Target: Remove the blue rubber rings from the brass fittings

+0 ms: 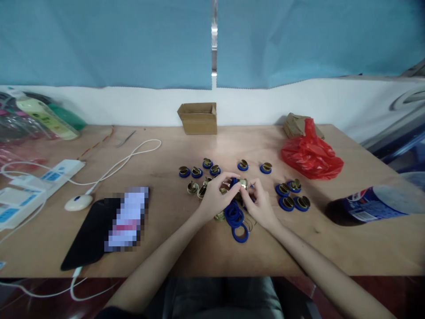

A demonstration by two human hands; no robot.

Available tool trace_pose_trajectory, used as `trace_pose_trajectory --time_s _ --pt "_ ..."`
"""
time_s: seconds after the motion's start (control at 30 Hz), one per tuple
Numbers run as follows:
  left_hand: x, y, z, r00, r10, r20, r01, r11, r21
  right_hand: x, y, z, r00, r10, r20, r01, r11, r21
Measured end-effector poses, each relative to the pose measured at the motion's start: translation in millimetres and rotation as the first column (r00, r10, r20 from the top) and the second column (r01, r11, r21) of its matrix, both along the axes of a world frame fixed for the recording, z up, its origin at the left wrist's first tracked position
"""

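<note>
My left hand (214, 198) and my right hand (260, 204) meet over the middle of the table, fingers closed in a pinch. Between their fingertips is a small brass-coloured metal fitting (243, 183) with some blue on its left side; fingers partly hide it. Just below the hands lie several loose blue rings (240, 233), some overlapping. More brass fittings seated in blue rings (284, 189) stand in groups to the right and behind. Left of my left hand are a few fittings with pale rings (192, 188). What lies under the hands is largely covered.
An open cardboard box (199, 122) stands at the back. To the right are a red plastic bag (312, 155) and a cola bottle (365, 206) on its side. Two phones (89, 235), a white cable (116, 166) and a power strip (63, 175) occupy the left.
</note>
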State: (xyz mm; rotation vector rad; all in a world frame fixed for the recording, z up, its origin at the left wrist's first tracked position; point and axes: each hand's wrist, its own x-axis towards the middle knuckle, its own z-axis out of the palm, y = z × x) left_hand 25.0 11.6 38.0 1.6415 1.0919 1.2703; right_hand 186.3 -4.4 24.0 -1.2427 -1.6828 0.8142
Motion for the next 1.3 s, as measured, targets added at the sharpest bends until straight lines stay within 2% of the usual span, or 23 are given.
trace_pose_trajectory --time_s 0.57,1.03,1.3 --pt "0.5 1.5 -3.7 0.999 -0.003 -0.041 0.005 0.999 0.041 1.6 1.6 -2.2 0.997 -0.052 -0.05 0.054 0.998 0.046" --pt "1.9 0.9 -1.6 1.0 0.02 -0.004 -0.02 1.0 0.013 1.7 0.6 -0.9 0.999 -0.039 0.009 0.038 0.999 0.039" --pt "1.4 0.7 0.8 0.999 0.035 -0.027 -0.033 0.999 0.038 1.6 0.6 -1.1 0.999 -0.029 0.037 0.028 0.999 0.041"
